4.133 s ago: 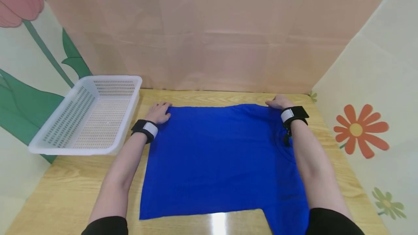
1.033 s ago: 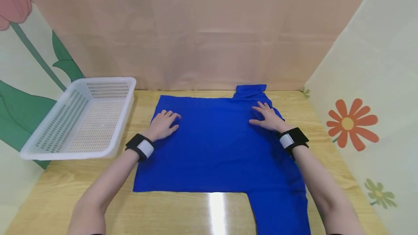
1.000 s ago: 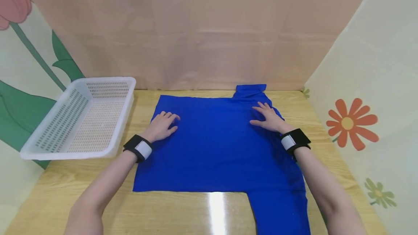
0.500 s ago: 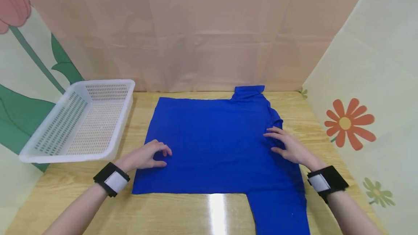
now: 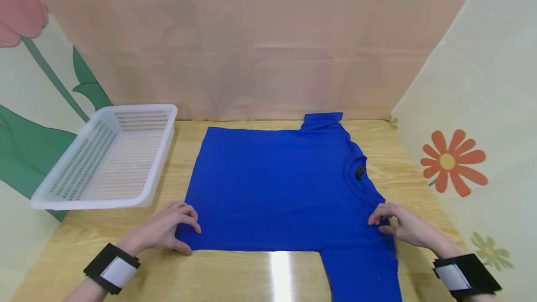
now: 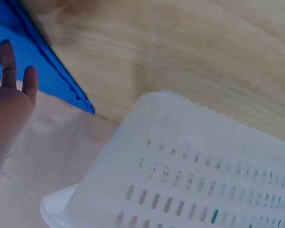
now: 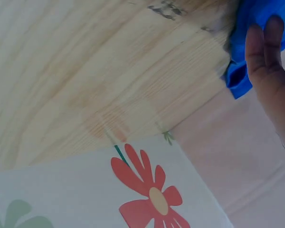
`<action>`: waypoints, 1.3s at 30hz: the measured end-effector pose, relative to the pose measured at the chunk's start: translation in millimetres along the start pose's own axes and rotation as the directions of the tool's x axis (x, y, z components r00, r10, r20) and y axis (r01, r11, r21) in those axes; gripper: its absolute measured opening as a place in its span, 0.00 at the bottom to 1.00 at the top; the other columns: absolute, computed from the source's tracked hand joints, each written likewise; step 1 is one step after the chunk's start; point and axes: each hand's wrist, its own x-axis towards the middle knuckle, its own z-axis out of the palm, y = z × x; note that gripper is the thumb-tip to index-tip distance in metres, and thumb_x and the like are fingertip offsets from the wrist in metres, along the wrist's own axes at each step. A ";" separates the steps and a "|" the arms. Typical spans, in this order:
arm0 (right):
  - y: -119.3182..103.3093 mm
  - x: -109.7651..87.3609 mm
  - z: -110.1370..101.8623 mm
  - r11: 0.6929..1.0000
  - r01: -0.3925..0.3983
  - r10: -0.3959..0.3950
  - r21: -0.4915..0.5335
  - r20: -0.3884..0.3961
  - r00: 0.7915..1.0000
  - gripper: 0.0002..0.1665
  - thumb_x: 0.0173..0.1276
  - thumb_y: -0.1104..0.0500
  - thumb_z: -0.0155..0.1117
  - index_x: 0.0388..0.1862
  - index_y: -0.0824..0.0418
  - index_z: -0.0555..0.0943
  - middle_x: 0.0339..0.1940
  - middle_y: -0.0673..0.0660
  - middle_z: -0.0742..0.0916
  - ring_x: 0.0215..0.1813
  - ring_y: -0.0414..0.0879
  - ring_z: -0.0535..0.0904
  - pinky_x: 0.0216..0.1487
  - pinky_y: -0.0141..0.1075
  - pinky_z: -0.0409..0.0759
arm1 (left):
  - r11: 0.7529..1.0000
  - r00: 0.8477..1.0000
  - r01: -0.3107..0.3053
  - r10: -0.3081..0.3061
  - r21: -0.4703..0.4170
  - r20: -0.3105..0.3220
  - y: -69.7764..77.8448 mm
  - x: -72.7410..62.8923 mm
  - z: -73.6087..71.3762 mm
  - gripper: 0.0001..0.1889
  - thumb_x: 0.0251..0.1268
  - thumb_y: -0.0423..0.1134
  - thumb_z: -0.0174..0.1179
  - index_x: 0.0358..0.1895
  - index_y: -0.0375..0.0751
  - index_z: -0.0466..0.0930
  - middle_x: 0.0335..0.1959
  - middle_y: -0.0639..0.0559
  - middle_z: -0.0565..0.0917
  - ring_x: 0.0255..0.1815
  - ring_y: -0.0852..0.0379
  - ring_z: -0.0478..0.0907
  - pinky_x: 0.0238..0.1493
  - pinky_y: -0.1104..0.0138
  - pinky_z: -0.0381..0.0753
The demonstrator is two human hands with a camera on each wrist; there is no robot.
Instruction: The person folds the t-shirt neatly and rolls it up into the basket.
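White basket (image 5: 162,153) far left on the desk (image 5: 235,274). Left hand (image 5: 163,228) at the near-left corner of the blue shirt (image 5: 272,190), fingers loosely bent, thumb spread away. Shirt lies flat mid-desk: hem left, collar (image 5: 349,178) right, one sleeve (image 5: 361,274) pointing nearward. Right hand (image 5: 404,227) at the near shoulder, fingers loosely bent, thumb apart. Red flower (image 5: 447,161) on right wall.

Blue crew-neck T-shirt (image 5: 268,185) lying flat, sideways before you: hem (image 5: 198,167) to your left, neckline (image 5: 348,178) with black label (image 5: 360,172) right, near sleeve (image 5: 362,274) pointing toward you.
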 end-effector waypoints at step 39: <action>-13.1 -39.2 16.0 0.978 -0.107 0.101 -0.178 -0.043 0.994 0.27 0.38 0.75 0.69 0.32 0.46 0.77 0.32 0.38 0.78 0.49 0.55 0.69 0.51 0.18 0.53 | 0.989 0.959 -0.138 0.147 0.057 -0.241 -5.9 -5.5 9.7 0.10 0.51 0.27 0.55 0.32 0.48 0.71 0.28 0.63 0.69 0.26 0.71 0.67 0.27 0.79 0.67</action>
